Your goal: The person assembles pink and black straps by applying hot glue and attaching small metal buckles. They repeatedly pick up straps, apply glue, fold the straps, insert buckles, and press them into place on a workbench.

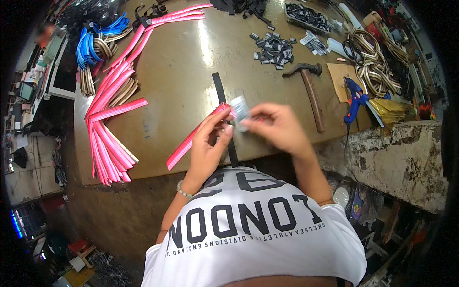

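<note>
While the left hand (208, 143) pinches the upper end of a pink webbing strap (191, 141), the right hand (275, 125) grips a small silvery label (240, 111) against it, possibly a tag. Strap slants over the table's (181, 71) near edge; bare tabletop beyond; hammer (311, 91) to the right.

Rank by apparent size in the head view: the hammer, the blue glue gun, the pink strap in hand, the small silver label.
1. Pink strap, longest.
2. Hammer, close behind; it lies farther away, so unsure.
3. Blue glue gun.
4. Silver label, held by the right hand.
</note>
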The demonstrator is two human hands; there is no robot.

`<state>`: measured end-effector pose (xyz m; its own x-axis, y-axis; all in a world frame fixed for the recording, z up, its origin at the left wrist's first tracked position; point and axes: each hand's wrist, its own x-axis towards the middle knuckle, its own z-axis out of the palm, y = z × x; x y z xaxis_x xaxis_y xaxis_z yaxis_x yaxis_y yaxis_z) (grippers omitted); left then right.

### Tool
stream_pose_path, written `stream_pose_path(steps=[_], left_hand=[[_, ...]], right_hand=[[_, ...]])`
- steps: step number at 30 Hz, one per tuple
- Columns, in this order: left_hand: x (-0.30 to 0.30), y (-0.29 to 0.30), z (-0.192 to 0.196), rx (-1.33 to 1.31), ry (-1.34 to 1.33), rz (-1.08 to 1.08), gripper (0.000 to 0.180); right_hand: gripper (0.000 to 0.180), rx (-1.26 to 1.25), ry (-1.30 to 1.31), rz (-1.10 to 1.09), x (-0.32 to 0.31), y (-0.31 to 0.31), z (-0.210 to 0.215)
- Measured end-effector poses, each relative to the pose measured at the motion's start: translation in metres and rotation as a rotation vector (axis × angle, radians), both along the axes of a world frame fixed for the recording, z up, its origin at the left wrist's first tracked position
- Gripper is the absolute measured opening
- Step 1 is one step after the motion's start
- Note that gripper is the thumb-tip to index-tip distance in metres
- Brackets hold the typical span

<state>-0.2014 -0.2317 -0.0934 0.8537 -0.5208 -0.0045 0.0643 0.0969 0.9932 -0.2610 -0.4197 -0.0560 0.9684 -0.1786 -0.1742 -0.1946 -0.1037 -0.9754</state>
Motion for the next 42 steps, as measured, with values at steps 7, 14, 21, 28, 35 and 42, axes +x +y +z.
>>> stream_pose_path(steps=[7, 14, 21, 28, 35, 42], left_hand=[[0.006, 0.018, 0.001, -0.008, 0.029, 0.071, 0.015], [0.008, 0.028, -0.001, -0.117, 0.087, 0.168, 0.02], [0.009, 0.023, 0.004, -0.063, 0.106, 0.178, 0.015], [0.019, 0.029, 0.002, -0.217, 0.268, 0.241, 0.017], [0.038, 0.042, -0.006, -0.212, 0.161, 0.339, 0.016], [0.048, 0.062, 0.002, -0.385, 0.334, 0.185, 0.03]], right_hand=[[0.015, 0.019, 0.011, 0.068, 0.004, 0.033, -0.02], [0.012, 0.316, -0.495, 0.13, 0.002, 0.049, -0.028], [0.017, -0.048, -0.194, 0.23, -0.005, 0.053, -0.025], [0.021, -0.37, -0.585, 0.142, -0.009, 0.058, -0.02], [0.025, -0.43, -0.747, 0.189, -0.017, 0.046, -0.026], [0.019, 0.27, -0.413, -0.174, -0.021, 0.055, -0.026]])
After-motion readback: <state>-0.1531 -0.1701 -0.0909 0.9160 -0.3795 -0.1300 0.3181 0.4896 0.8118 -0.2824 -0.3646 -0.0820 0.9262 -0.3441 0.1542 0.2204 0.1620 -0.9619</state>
